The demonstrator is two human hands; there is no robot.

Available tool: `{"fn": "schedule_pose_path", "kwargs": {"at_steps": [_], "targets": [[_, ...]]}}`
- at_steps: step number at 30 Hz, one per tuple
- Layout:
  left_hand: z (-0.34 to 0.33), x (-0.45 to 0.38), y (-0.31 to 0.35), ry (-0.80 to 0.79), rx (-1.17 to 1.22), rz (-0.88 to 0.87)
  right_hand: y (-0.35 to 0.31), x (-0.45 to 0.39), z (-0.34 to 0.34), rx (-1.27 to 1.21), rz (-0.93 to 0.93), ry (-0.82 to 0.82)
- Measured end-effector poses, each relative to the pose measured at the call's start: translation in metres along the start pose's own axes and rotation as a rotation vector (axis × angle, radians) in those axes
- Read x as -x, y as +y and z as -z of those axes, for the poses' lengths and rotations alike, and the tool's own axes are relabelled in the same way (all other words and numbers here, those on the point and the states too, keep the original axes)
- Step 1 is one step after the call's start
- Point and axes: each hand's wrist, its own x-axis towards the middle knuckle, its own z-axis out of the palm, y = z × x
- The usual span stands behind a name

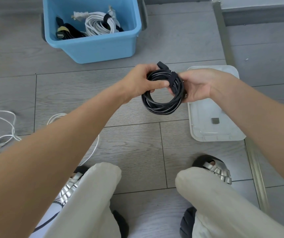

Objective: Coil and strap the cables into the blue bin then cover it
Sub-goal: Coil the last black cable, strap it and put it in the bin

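A coiled black cable [161,102] hangs in the air above the floor, with a black strap [172,79] wrapped across its top. My left hand [141,81] grips the coil's upper left side, thumb across the strands. My right hand [197,85] holds the upper right side by the strap. The blue bin [103,47] stands open on the floor beyond my hands. Inside it lie a strapped white cable coil [100,25] and a strapped black cable [69,31]. The bin's translucent white lid [213,127] lies flat on the floor under my right hand.
Loose white cable [5,133] sprawls over the grey wood floor at the left, and another white loop [93,148] runs under my left forearm. My knees and silver sandals fill the bottom of the view. A metal floor strip [223,35] runs along the right.
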Motion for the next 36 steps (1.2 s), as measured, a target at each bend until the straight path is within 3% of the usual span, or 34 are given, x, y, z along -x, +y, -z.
{"fn": "schedule_pose_path", "kwargs": {"at_steps": [16,21,25,32,36], "targets": [[-0.005,-0.004,0.004,0.019,0.035,-0.021,0.005,-0.003,-0.008,0.002,0.008,0.042],[-0.001,-0.006,-0.001,0.073,0.015,0.083,-0.001,-0.003,-0.008,-0.007,0.478,0.27],[0.004,-0.007,-0.006,0.125,0.038,0.15,0.002,0.006,-0.019,0.413,0.644,0.235],[0.005,-0.009,-0.015,0.102,0.176,0.252,0.012,0.001,-0.031,1.049,0.853,0.485],[0.008,-0.008,-0.016,0.057,0.183,0.294,0.017,-0.002,-0.033,1.287,0.884,0.538]]}}
